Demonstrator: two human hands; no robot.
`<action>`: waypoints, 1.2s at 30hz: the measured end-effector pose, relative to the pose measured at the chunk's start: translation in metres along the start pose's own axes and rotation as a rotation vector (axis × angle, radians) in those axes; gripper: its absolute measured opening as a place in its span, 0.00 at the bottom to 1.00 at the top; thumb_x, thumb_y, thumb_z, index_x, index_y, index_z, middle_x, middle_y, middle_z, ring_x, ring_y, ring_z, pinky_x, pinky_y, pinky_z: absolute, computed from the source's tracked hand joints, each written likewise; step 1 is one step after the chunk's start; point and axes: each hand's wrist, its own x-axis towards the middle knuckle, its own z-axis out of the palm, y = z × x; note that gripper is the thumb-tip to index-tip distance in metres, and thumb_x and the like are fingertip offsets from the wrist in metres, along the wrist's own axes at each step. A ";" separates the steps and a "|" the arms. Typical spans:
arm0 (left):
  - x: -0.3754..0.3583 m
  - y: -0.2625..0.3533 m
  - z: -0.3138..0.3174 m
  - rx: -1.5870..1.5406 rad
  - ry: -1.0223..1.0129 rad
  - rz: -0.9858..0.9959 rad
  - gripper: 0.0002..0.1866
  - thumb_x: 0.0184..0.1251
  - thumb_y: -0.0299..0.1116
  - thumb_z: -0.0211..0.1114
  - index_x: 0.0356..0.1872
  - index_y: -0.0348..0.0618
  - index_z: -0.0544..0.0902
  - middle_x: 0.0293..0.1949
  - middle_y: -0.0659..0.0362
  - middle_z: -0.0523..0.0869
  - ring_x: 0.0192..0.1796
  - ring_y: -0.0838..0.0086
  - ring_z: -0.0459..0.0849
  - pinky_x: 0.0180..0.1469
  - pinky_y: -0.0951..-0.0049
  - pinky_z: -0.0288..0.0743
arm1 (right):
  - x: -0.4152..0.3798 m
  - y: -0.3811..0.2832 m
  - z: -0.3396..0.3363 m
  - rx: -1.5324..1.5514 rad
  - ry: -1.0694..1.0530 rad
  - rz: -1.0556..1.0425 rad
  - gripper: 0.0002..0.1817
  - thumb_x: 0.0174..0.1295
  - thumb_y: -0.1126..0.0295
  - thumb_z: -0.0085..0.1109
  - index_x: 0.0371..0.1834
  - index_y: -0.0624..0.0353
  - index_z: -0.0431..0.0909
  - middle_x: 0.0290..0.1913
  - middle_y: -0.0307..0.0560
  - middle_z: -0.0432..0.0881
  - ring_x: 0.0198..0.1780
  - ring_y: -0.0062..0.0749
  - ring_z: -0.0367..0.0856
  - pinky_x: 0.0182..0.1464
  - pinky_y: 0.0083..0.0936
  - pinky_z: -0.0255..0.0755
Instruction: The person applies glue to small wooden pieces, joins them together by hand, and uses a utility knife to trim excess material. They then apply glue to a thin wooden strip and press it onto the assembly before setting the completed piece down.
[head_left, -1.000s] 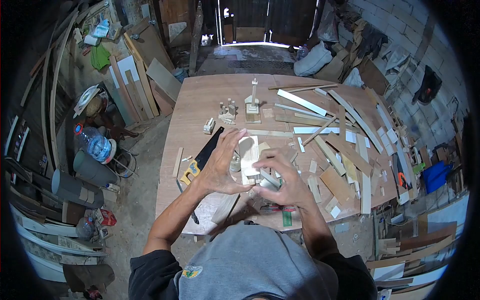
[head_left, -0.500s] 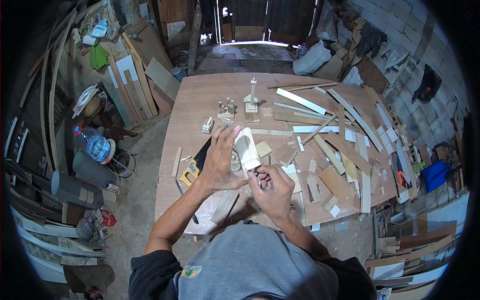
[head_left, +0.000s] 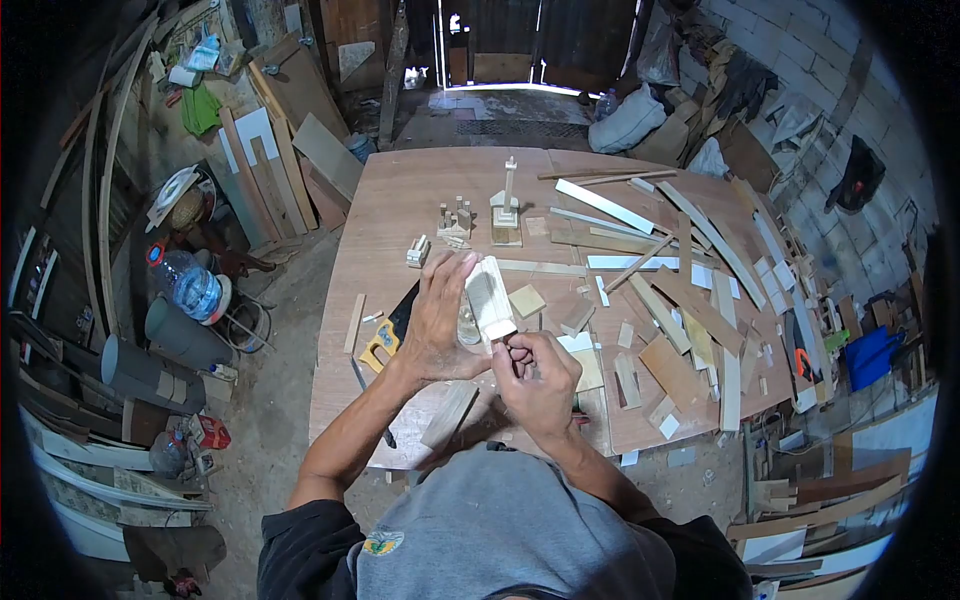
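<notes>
A pale wooden piece (head_left: 489, 297), long and boxy with a wider lip at its near end, is held up over the table. My left hand (head_left: 436, 315) grips its left side, fingers along the far part and thumb reaching under the near end. Against that near end, my right hand (head_left: 538, 375) is closed in a pinch. Whatever sits between its fingertips is too small to make out. Beneath my left hand lies a handsaw with a yellow handle (head_left: 380, 345). A wooden block (head_left: 450, 415) rests on the table close to my wrists.
Small wooden models (head_left: 506, 215) stand at the far middle of the table (head_left: 400, 200). Strips and offcuts (head_left: 675, 290) cover its right side. A large water bottle (head_left: 190, 285) is on the left, beyond the table edge. Boards (head_left: 270, 170) lean behind it.
Both hands and the wooden piece have shifted very slightly left. My right hand's fingers have curled a little differently at the near end of the piece.
</notes>
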 end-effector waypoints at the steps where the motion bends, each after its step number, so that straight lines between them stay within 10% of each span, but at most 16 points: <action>1: 0.000 -0.001 0.000 0.000 0.002 0.000 0.62 0.30 0.40 0.84 0.72 0.31 0.61 0.64 0.39 0.70 0.68 0.39 0.67 0.70 0.45 0.66 | 0.001 0.000 0.001 0.000 -0.001 -0.002 0.09 0.54 0.79 0.73 0.34 0.65 0.80 0.27 0.44 0.81 0.24 0.21 0.78 0.25 0.20 0.71; 9: -0.006 -0.018 -0.002 -0.151 -0.032 0.008 0.65 0.30 0.42 0.86 0.74 0.30 0.58 0.68 0.38 0.67 0.71 0.39 0.65 0.73 0.45 0.62 | 0.004 -0.001 -0.017 0.104 -0.124 -0.016 0.18 0.51 0.75 0.78 0.42 0.66 0.79 0.34 0.44 0.80 0.29 0.22 0.78 0.29 0.18 0.72; 14: -0.013 -0.026 0.001 -0.218 -0.077 -0.002 0.66 0.30 0.43 0.87 0.74 0.31 0.57 0.68 0.38 0.67 0.72 0.40 0.65 0.74 0.45 0.60 | 0.028 0.027 -0.034 0.146 -0.416 -0.074 0.34 0.46 0.71 0.80 0.59 0.60 0.77 0.53 0.48 0.72 0.47 0.32 0.75 0.52 0.30 0.73; 26: -0.020 -0.023 0.008 -0.228 -0.089 0.018 0.68 0.31 0.49 0.87 0.76 0.32 0.56 0.69 0.39 0.68 0.73 0.42 0.64 0.75 0.45 0.57 | 0.038 0.041 -0.026 0.215 -0.635 -0.140 0.28 0.45 0.69 0.81 0.53 0.57 0.84 0.53 0.47 0.68 0.56 0.38 0.71 0.60 0.31 0.68; 31: -0.029 -0.025 0.010 -0.216 -0.089 -0.016 0.68 0.32 0.48 0.87 0.76 0.32 0.55 0.68 0.39 0.68 0.72 0.43 0.65 0.75 0.46 0.59 | 0.039 0.048 -0.034 0.293 -0.654 -0.062 0.49 0.44 0.65 0.82 0.73 0.55 0.67 0.63 0.46 0.65 0.58 0.34 0.71 0.62 0.33 0.67; 36: -0.048 -0.029 0.015 -0.284 -0.133 -0.134 0.73 0.33 0.43 0.89 0.79 0.35 0.46 0.71 0.38 0.63 0.75 0.45 0.61 0.77 0.47 0.54 | 0.041 0.085 -0.030 0.425 -0.627 0.072 0.49 0.50 0.67 0.78 0.76 0.58 0.61 0.64 0.45 0.70 0.59 0.31 0.72 0.63 0.31 0.67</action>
